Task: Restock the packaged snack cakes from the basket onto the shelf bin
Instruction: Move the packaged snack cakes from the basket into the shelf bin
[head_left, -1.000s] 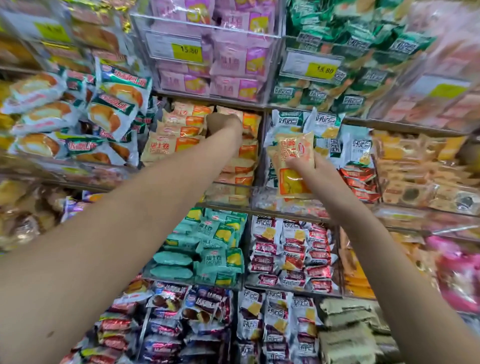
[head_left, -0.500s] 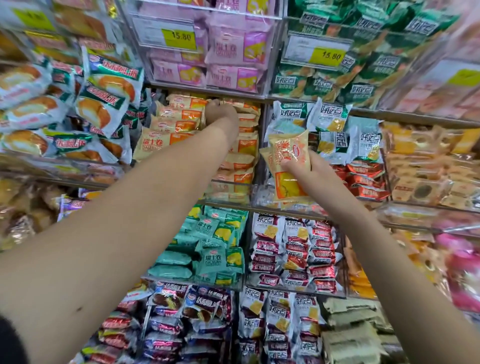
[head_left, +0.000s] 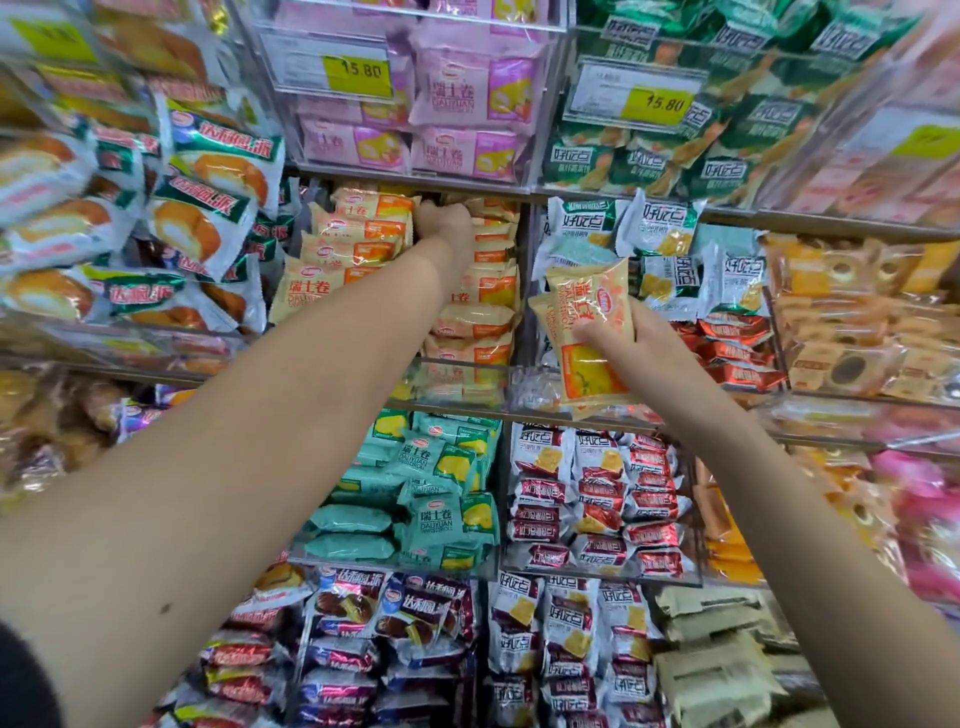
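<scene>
Beside the bin (head_left: 467, 371), right hand (head_left: 636, 345) fingers (head_left: 589, 335) pinch one snack cake (head_left: 587, 332); left hand's (head_left: 444, 223) fingers hidden.

My left hand (head_left: 441, 223): fingers buried among orange snack cakes (head_left: 363, 228) in shelf bin (head_left: 457, 379), grip not readable. My right hand (head_left: 631, 345): fingertips behind held pack (head_left: 584, 332). Far-left cream-pie packs (head_left: 47, 218): blurred. Far-right price tag (head_left: 930, 143): blurred, unreadable. Both my arms cut by near edge.
</scene>
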